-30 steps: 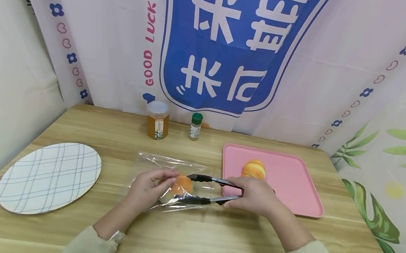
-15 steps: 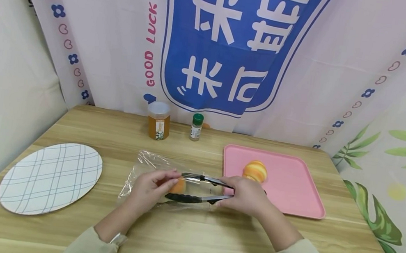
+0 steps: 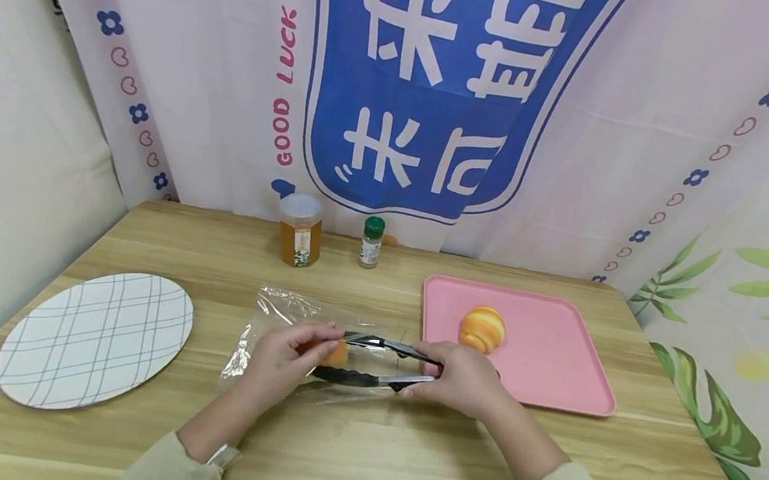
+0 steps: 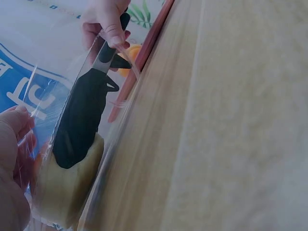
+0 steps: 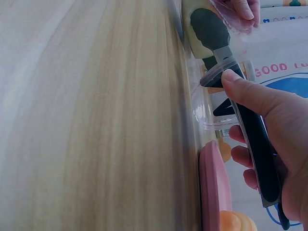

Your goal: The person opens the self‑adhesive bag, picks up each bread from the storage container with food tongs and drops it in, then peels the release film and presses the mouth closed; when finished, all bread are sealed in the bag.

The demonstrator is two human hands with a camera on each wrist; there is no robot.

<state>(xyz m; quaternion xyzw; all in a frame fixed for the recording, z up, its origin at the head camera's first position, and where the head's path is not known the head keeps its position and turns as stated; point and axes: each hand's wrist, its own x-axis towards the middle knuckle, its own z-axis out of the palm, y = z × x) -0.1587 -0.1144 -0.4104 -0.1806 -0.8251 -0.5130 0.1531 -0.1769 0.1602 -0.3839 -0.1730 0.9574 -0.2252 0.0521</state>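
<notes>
A clear plastic bag lies on the table in front of me, with an orange-topped, pale-sided bread inside it. My left hand pinches the bag's upper film, partly covering the bread. My right hand grips a pair of tongs by the handles, thumb on one arm and fingers round the other. The black tong heads reach into the bag and lie against the bread's sides. The bag's mouth hangs round the tongs near my right thumb.
A pink tray with a striped bread roll stands at the right. On the left lies a white checked oval plate. An amber jar and a green-capped shaker bottle stand at the back.
My right hand and the tongs have shifted left, carrying the bread further into the bag; in the last half second they barely move. My left hand stays nearly in place.
</notes>
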